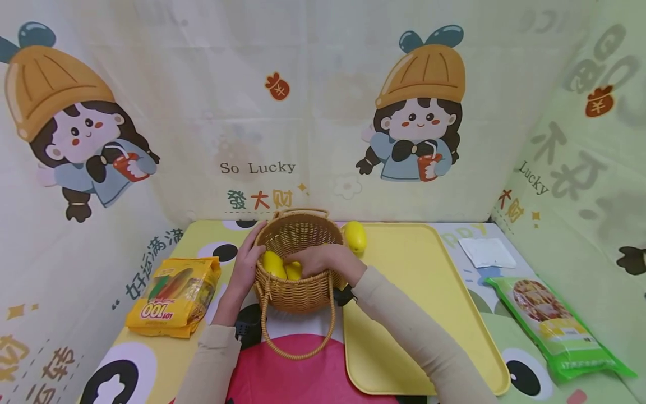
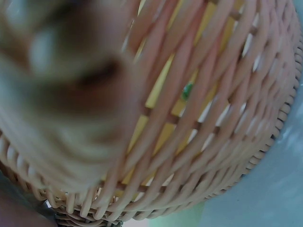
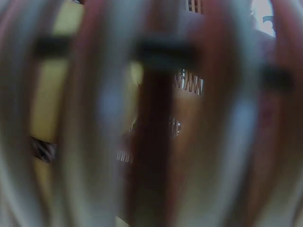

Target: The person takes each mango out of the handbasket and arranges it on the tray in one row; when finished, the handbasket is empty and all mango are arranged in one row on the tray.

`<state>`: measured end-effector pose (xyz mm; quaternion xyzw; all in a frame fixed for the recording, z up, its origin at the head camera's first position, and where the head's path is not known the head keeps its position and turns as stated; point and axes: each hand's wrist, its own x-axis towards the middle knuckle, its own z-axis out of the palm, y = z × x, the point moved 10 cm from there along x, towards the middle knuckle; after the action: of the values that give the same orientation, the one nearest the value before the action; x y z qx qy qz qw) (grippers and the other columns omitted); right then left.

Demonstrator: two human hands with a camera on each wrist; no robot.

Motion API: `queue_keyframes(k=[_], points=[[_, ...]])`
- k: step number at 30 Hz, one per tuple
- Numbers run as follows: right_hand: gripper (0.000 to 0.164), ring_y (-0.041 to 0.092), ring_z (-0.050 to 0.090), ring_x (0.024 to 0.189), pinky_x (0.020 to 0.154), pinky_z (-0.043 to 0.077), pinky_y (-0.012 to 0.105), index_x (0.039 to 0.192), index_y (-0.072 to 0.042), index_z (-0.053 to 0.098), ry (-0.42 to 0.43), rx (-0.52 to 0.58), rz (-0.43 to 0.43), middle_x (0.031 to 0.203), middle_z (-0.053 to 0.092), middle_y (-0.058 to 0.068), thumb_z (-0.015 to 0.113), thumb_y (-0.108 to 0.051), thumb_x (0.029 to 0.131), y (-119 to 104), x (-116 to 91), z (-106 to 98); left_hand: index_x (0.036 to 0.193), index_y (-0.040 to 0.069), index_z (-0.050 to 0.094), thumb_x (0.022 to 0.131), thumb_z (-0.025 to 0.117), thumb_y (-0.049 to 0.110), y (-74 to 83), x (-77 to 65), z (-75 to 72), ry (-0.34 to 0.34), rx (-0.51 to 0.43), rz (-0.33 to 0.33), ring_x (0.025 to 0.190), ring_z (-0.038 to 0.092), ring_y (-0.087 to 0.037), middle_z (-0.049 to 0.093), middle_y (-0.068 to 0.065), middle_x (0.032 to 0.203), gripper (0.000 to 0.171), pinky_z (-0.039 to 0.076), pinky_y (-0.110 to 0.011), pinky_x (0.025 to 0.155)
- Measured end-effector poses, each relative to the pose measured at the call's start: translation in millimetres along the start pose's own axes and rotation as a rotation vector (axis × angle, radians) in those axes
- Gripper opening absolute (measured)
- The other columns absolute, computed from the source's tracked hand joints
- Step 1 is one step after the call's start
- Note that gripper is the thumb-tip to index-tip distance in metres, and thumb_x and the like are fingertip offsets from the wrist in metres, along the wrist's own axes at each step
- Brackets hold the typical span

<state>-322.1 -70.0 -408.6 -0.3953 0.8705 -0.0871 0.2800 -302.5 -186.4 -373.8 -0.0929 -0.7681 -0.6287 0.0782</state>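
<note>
In the head view a wicker basket (image 1: 298, 294) stands at the middle of the table, tilted toward me, its front handle hanging down. My left hand (image 1: 246, 264) grips its left rim. My right hand (image 1: 323, 259) reaches over the right rim into the basket, fingers around a yellow lemon (image 1: 294, 271) that they partly cover. Another lemon (image 1: 273, 264) lies beside it inside, and one more lemon (image 1: 355, 237) rests at the tray's back left corner. Yellow shows through the basket weave (image 2: 189, 109) in the left wrist view; blurred wicker strands (image 3: 90, 123) fill the right wrist view.
A yellow tray (image 1: 404, 314) lies right of the basket, under my right forearm. On the left is a yellow snack bag (image 1: 174, 297). To the right lie a green food packet (image 1: 555, 325) and a small white packet (image 1: 487, 253). Printed cloth walls (image 1: 323, 112) enclose the table.
</note>
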Motion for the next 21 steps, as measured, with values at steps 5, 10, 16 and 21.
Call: queue_keyframes(k=[5, 10, 16, 21], points=[[0.073, 0.017, 0.05, 0.116, 0.103, 0.042, 0.031, 0.155, -0.028, 0.034, -0.019, 0.019, 0.006, 0.148, 0.05, 0.003, 0.065, -0.018, 0.089, 1, 0, 2, 0.157, 0.019, 0.031, 0.099, 0.036, 0.007, 2.4, -1.5, 0.7, 0.003, 0.006, -0.001, 0.149, 0.029, -0.037, 0.023, -0.01, 0.165, 0.059, 0.03, -0.058, 0.118], [0.075, 0.017, 0.051, 0.122, 0.107, 0.043, 0.033, 0.157, -0.028, 0.03, -0.017, -0.008, -0.008, 0.152, 0.047, 0.003, 0.064, -0.018, 0.09, -1, -3, 1, 0.156, 0.021, 0.032, 0.1, 0.036, 0.007, 2.8, -0.5, 0.7, 0.002, 0.006, -0.003, 0.149, 0.03, -0.036, 0.024, -0.007, 0.165, 0.058, 0.03, -0.057, 0.118], [0.076, 0.019, 0.042, 0.138, 0.114, 0.039, 0.039, 0.156, -0.026, 0.032, 0.021, -0.051, -0.058, 0.155, 0.043, 0.003, 0.066, -0.02, 0.088, -6, -4, -4, 0.156, 0.02, 0.031, 0.1, 0.036, 0.007, 2.0, -0.2, 0.8, 0.001, 0.001, -0.008, 0.149, 0.029, -0.036, 0.023, -0.008, 0.166, 0.059, 0.029, -0.057, 0.119], [0.08, 0.022, 0.047, 0.128, 0.103, 0.047, 0.043, 0.156, -0.033, 0.03, 0.128, -0.098, -0.062, 0.153, 0.041, 0.005, 0.067, -0.03, 0.085, -7, -7, -14, 0.157, 0.019, 0.03, 0.1, 0.036, 0.008, 1.1, -1.0, 0.9, -0.002, 0.001, -0.007, 0.15, 0.027, -0.036, 0.022, -0.009, 0.166, 0.059, 0.029, -0.058, 0.118]])
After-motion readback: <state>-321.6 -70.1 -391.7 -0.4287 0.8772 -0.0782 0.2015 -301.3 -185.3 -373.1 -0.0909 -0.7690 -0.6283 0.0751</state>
